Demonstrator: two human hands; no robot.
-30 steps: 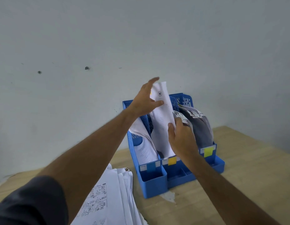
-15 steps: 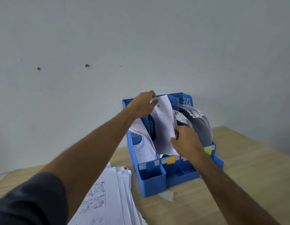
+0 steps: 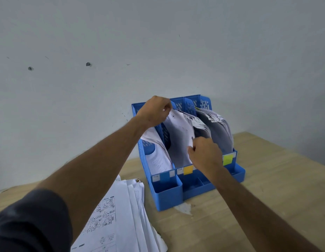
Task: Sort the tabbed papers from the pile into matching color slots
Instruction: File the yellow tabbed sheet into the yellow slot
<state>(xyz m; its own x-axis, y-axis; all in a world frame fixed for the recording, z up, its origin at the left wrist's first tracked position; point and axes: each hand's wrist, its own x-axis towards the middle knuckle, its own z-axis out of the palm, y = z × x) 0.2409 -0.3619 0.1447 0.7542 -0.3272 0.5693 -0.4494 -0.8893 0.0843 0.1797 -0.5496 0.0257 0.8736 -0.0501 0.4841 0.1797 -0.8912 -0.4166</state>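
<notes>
Two hands pinch the sheet (image 3: 180, 135), left hand (image 3: 154, 111) topside, right hand (image 3: 203, 153) lower; forcing it into the orange-tabbed slot (image 3: 188, 170) could crumple it.

My left arm reaches forward and up from the lower left, bare below a dark sleeve (image 3: 30, 220); my left hand (image 3: 154, 110) is raised highest, back toward me, fingers curled down and pinching together at the tips; my right arm comes in from the lower right, forearm bare; my right hand (image 3: 205, 153) sits lower and nearer, knuckles up, fingers curled in a pinch at its left side.
</notes>
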